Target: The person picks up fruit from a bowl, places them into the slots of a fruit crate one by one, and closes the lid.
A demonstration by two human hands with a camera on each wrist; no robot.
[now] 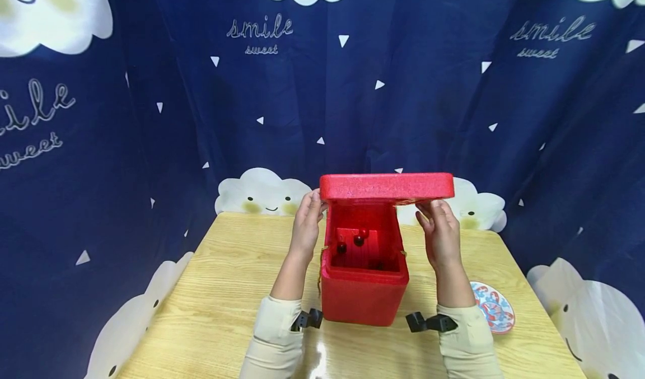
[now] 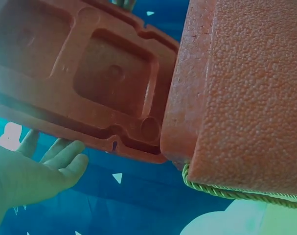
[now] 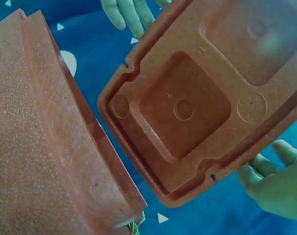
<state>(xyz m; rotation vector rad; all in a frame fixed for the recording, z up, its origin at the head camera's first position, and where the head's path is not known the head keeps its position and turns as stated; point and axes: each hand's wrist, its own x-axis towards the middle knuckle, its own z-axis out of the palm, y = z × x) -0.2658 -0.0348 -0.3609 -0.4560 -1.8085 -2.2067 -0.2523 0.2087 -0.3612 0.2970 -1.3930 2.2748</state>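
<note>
A red foam lid [image 1: 387, 187] is raised above the back of a red foam box [image 1: 363, 300]. My left hand [image 1: 305, 225] holds the lid's left end, and my right hand [image 1: 443, 230] grips its right end from below. Both wrist views show the recessed underside of the lid [image 2: 114, 105], with fingers along its rim. Inside the box lie a few small round objects, some dark [image 1: 341, 247] and one red [image 1: 364, 233]; their kind is unclear. Twisted gold cord [image 2: 226, 191] hangs at the box's side.
A round plate [image 1: 496, 307] with a red and blue pattern lies to the right, beside my right forearm. Everything stands on a wood-grain table [image 1: 221, 300]. Behind it hangs a dark blue curtain [image 1: 428, 99] with clouds and triangles.
</note>
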